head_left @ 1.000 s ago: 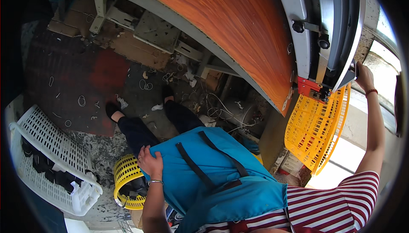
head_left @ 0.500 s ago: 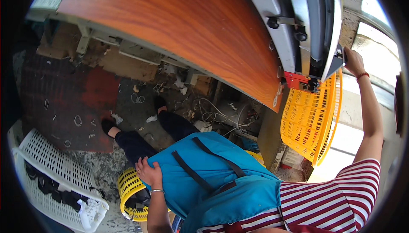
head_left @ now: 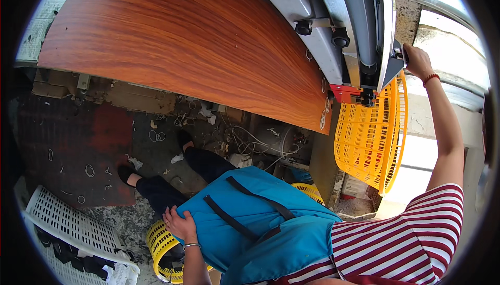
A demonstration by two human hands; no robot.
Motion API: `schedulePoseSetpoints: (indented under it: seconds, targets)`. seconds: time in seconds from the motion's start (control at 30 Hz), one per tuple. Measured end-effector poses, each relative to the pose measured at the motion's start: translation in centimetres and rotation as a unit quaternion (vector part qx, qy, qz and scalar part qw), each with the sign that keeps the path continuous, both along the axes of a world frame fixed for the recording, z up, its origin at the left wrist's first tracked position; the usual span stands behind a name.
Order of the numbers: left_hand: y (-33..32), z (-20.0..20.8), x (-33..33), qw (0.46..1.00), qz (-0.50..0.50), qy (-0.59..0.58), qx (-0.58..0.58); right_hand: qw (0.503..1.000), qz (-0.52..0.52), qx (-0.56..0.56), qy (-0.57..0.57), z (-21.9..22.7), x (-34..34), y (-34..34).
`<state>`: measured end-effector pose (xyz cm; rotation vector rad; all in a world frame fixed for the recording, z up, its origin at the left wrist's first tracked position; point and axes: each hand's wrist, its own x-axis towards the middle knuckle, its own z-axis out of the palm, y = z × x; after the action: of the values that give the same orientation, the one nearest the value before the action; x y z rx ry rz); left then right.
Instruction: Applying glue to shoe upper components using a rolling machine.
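Fingers [head_left: 411, 56] of right hand [head_left: 416, 62] curled on grey machine [head_left: 388, 51] above orange basket [head_left: 372, 134]. Left hand [head_left: 179, 225] flat, holding nothing, by yellow basket [head_left: 159, 246]. Probably light, stiff; best grabbed by rim.

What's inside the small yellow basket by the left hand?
The left hand rests on the yellow basket rim. Something dark shows inside; what it is cannot be told. The blue apron covers its right part.
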<state>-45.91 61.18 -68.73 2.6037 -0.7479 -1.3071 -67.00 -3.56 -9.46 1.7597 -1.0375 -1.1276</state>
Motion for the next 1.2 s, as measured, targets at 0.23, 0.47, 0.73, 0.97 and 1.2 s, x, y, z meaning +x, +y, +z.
schedulePoseSetpoints:
  seconds: [0.23, 0.47, 0.73, 0.97, 1.2]
  targets:
    - [-0.5, 0.1, 0.2, 1.0, -0.006, 0.006, 0.004, 1.0, -0.007, -0.02, 0.006, 0.0, -1.3, 0.1]
    - [-0.7, 0.1, 0.3, 1.0, -0.006, 0.007, 0.0, 0.999, 0.034, -0.023, -0.019, -0.1, -1.5, 0.5]
    - [-0.7, 0.1, 0.4, 1.0, -0.006, 0.007, 0.002, 0.998, 0.051, -0.024, -0.022, -0.1, -2.2, 0.5]
    - [-0.6, 0.0, 0.4, 1.0, 0.002, 0.007, -0.006, 0.996, 0.079, -0.028, -0.026, -0.1, -2.9, 0.4]
    - [-0.1, -0.4, 0.3, 1.0, -0.007, 0.0, -0.011, 0.993, 0.108, -0.035, -0.031, -0.1, -3.6, 0.5]
